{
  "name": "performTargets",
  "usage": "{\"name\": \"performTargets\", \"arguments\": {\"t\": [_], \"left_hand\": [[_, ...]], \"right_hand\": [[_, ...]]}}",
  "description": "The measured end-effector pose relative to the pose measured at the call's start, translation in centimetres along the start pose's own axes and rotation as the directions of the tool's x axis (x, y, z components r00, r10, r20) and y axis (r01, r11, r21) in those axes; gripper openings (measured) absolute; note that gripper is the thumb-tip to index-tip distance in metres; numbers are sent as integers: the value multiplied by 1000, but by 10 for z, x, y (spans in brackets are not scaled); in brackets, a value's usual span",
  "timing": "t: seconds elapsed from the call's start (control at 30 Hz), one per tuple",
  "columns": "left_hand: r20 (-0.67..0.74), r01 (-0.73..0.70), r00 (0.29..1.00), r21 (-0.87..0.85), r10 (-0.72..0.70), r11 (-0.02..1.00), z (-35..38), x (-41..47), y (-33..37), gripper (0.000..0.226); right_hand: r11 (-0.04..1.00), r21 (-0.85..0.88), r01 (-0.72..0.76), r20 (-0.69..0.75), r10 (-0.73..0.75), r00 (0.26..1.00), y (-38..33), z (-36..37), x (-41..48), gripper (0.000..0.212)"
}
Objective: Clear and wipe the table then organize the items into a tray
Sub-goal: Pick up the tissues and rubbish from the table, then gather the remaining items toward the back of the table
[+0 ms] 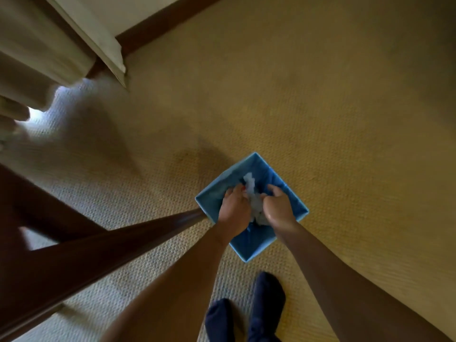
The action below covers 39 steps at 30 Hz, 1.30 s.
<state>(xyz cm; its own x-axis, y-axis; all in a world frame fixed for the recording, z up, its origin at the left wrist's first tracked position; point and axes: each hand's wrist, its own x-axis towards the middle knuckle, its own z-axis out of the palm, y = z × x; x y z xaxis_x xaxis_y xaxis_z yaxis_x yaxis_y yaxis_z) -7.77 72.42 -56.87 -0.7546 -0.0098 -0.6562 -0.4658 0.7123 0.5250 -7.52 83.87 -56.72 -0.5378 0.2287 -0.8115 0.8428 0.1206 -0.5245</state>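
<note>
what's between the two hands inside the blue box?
Head view: a pale crumpled wad, cloth or paper unclear, gripped by left hand and right hand inside the blue box.

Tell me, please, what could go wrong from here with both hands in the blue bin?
The wad, gripped by the left hand and right hand, may shed scraps onto the carpet if lifted. The bin sits beside the table leg and near the feet; it could be kicked or tipped.

Tan carpet [320, 107] bears blue bin [249, 245], socked feet [267, 292], likely table leg [123, 248].
</note>
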Motion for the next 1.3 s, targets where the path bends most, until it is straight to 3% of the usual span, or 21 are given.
{"name": "performTargets", "arguments": {"t": [0.1,0.23,0.4,0.5,0.7,0.9,1.0,1.1,1.3], "left_hand": [[-40,-157,986,117,163,981,-34,-40,25,41],[-269,-238,935,15,233,971,-92,-107,70,34],[-354,-336,880,7,316,942,-182,-215,129,43],[-435,-398,813,68,386,915,-238,-274,147,47],[-635,-328,701,115,323,938,-349,-374,133,44],[-798,-142,584,82,151,986,-452,-430,64,35],[-783,-41,616,70,80,997,-495,-432,19,35],[-713,74,701,62,-7,995,-536,-422,-27,38],[-572,209,818,199,-60,957,-589,-390,-100,51]], "right_hand": [[986,-77,145,-22,-147,989,-37,-17,-50,43],[929,-147,340,-53,-351,935,-97,-43,-135,36],[829,-241,504,-48,-529,847,-177,-57,-263,32],[757,-279,590,-28,-621,783,-213,-50,-325,32],[623,-303,721,154,-714,682,-273,1,-430,28],[469,-316,825,369,-740,562,-309,99,-507,30],[390,-389,835,451,-709,541,-320,155,-515,32],[328,-500,802,477,-669,571,-333,212,-514,35],[343,-734,586,346,-553,758,-351,297,-498,44]]}}
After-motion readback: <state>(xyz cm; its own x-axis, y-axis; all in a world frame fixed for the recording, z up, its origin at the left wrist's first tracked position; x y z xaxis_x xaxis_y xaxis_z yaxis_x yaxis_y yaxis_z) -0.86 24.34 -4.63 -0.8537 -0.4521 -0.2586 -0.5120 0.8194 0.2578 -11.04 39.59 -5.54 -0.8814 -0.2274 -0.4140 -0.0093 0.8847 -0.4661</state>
